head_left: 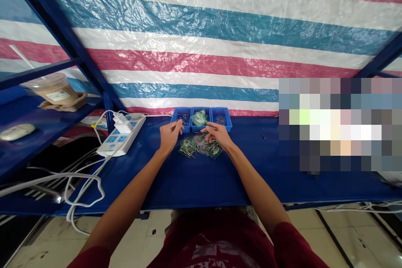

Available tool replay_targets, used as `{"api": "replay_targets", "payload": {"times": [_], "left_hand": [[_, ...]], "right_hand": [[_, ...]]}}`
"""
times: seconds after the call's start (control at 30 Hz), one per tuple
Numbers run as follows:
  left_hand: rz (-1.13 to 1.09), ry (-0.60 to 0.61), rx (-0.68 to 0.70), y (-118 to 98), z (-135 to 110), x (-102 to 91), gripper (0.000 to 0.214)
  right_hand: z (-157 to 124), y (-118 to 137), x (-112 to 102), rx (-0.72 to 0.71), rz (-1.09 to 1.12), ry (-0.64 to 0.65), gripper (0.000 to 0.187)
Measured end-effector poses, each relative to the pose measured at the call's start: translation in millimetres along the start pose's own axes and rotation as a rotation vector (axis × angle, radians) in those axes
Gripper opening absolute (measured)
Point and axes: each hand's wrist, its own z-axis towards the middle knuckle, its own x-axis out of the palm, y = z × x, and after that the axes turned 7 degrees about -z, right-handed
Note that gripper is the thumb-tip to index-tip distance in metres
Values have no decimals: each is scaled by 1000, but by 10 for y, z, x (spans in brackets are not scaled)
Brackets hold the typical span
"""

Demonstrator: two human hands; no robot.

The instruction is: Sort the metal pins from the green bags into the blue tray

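Green bags (187,146) with little metal sticks (190,154) lie between my hands. My right hand (219,135) is open, fingers loose over them. My left hand (170,136) is curled, thumb and finger together; I can't tell if it holds a stick. I think I'm handling small pieces, so the next move calls for a gentle pinch. Just past my fingers sit three blue boxes (228,127).

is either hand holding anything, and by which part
It cannot be told: anything in the grip of the left hand or right hand is too small to make out.
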Motion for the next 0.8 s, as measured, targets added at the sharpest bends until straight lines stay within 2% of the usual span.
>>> {"api": "replay_targets", "payload": {"times": [0.1, 0.27, 0.37, 0.47, 0.6, 0.7, 0.8], "left_hand": [[30, 0, 10, 11, 4, -8, 40], [88, 54, 36, 32, 18, -20, 32], [136, 93, 128, 61, 25, -4, 26], [187, 182, 251, 115, 24, 41, 28], [229, 290, 300, 190, 10, 86, 27], [261, 264, 308, 194, -1, 71, 27], [279, 221, 298, 164, -4, 42, 26]], "right_hand": [[25, -34, -5, 7, -37, -122, 50], [26, -63, -51, -125, -189, -274, 35], [21, -61, -62, -206, -331, -324, 28], [17, -46, -78, -244, -456, -367, 24], [-2, -14, -115, -201, -722, -297, 15], [-20, -7, -123, -117, -939, -200, 4], [-27, -27, -103, -61, -1089, -188, 8]]}}
